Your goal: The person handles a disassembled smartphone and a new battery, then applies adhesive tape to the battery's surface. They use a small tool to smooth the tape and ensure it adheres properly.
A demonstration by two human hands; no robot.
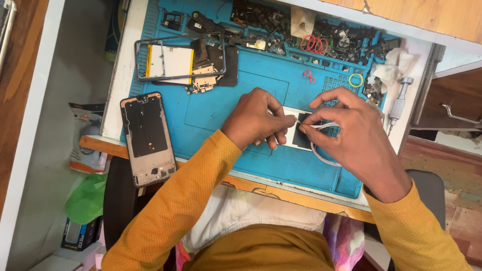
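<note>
Both hands meet over the middle of a blue repair mat (226, 108). My left hand (256, 120) pinches the edge of a small white and black flat part (299, 131) lying on the mat. My right hand (351, 133) holds a thin white cable (321, 155) whose end touches that part; the cable loops down below my fingers. Much of the part is hidden by my fingers.
A phone frame (147, 136) lies at the mat's left edge. An opened phone with a battery (178, 60) rests at the back left. Several loose parts, red rings (314, 44) and a yellow ring (356, 80) crowd the back. A metal screwdriver (398, 104) lies right.
</note>
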